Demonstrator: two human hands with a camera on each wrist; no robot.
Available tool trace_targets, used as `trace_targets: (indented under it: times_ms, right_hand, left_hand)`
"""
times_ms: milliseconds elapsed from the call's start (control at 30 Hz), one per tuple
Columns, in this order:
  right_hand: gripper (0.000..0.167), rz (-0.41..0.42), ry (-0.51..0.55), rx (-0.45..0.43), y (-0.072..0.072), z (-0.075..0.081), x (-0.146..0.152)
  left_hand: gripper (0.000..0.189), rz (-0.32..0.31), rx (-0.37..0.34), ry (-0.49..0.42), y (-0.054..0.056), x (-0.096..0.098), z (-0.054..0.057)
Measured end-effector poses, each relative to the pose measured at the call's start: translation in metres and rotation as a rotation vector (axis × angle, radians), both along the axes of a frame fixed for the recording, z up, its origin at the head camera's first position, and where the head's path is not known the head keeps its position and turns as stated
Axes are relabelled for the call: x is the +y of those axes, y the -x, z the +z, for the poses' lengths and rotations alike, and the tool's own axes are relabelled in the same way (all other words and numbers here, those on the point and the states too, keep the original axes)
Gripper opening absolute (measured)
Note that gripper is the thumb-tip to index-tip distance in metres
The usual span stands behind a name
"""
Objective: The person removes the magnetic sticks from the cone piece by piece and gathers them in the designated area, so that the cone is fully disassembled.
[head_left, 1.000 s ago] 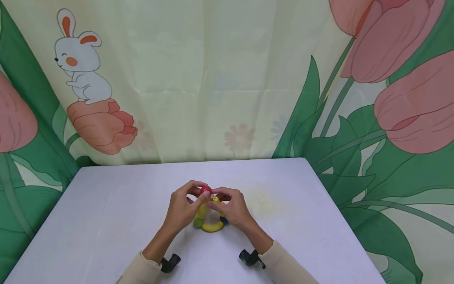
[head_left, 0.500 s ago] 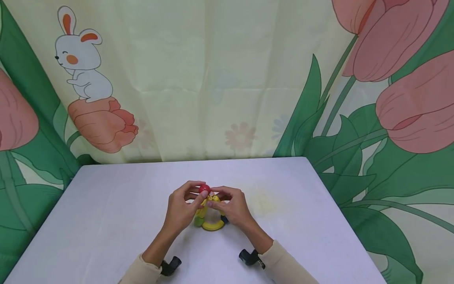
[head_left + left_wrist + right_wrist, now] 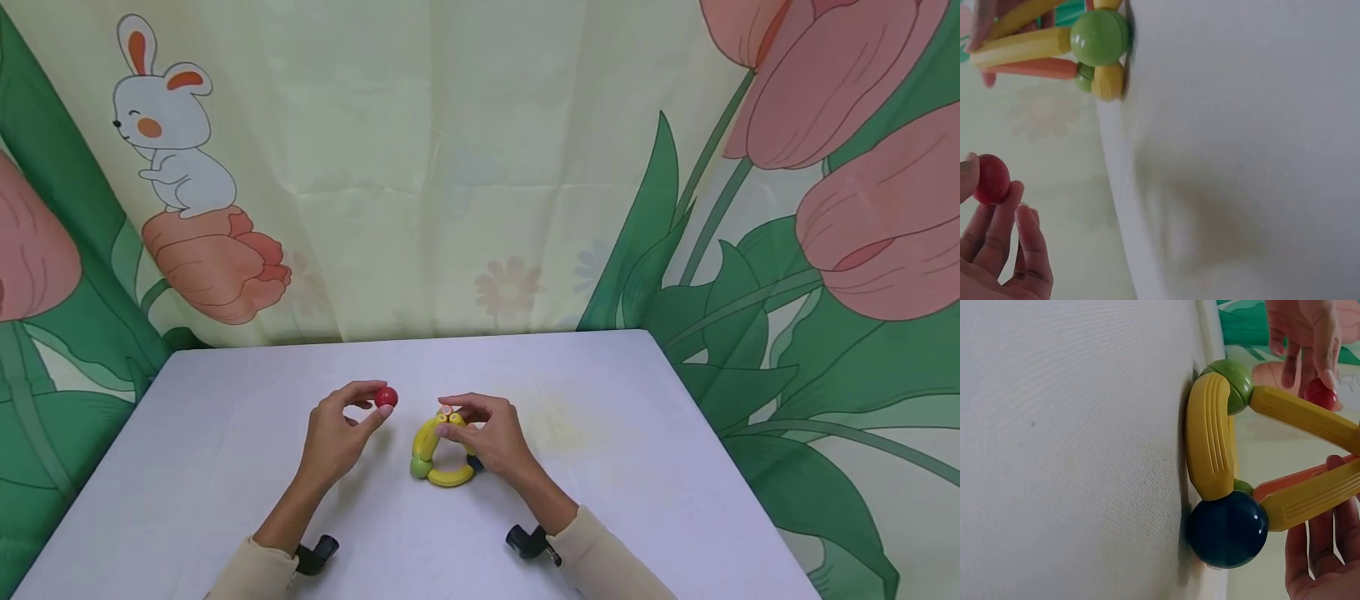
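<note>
My left hand (image 3: 330,437) pinches a red ball (image 3: 386,397) between thumb and fingers, held off the table to the left of a small frame of rods and balls. My right hand (image 3: 491,437) holds the top of that frame, where the upper ends of yellow rods (image 3: 424,440) and an orange rod (image 3: 1041,67) come together. A curved yellow rod (image 3: 1210,434) lies along the frame's base between a green ball (image 3: 1100,37) and a dark blue ball (image 3: 1229,529). In the right wrist view, another green ball (image 3: 1243,486) shows partly behind it.
The frame stands on a white-covered table (image 3: 225,467). Behind the table hangs a curtain (image 3: 360,167) printed with tulips and a rabbit. A black wrist camera (image 3: 317,555) is strapped at the left sleeve, another black camera (image 3: 527,542) at the right.
The left hand has moved left with the red ball, away from the top of the frame, uncovering the rod ends. My right hand stays in place at the top.
</note>
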State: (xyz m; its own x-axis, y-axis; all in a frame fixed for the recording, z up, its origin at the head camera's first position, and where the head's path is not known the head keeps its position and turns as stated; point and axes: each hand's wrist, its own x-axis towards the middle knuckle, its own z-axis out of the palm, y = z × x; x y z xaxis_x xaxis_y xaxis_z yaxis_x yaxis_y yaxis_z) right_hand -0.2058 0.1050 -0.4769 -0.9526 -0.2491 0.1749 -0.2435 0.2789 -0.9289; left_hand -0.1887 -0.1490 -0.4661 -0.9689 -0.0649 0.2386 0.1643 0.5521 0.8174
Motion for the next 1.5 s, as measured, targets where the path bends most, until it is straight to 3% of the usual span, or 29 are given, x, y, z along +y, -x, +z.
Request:
trace_targets:
  times_ms: [233,533,767,967,1167,1500]
  right_hand:
    - [0.043,0.000,0.001,0.009,0.000,0.000,0.002]
    - [0.042,0.008,0.015,0.010,0.000,0.000,0.003]
    - [0.041,0.006,0.015,0.001,0.000,0.001,0.002]
    - [0.039,0.005,0.014,0.004,0.000,0.001,0.000]
    - [0.040,0.008,0.006,0.002,-0.002,0.001,0.000]
    - [0.039,0.006,0.005,0.010,0.000,0.000,0.000]
  left_hand:
    - [0.042,0.017,-0.045,0.026,0.001,-0.019,-0.007]
    - [0.047,0.148,-0.071,0.098,0.015,-0.082,-0.019]
    - [0.051,0.170,-0.180,0.170,0.028,-0.118,-0.021]
    - [0.049,0.168,-0.255,0.212,0.039,-0.145,-0.030]
    - [0.049,0.175,-0.280,0.231,0.041,-0.158,-0.035]
    - [0.051,0.152,-0.264,0.233,0.042,-0.158,-0.034]
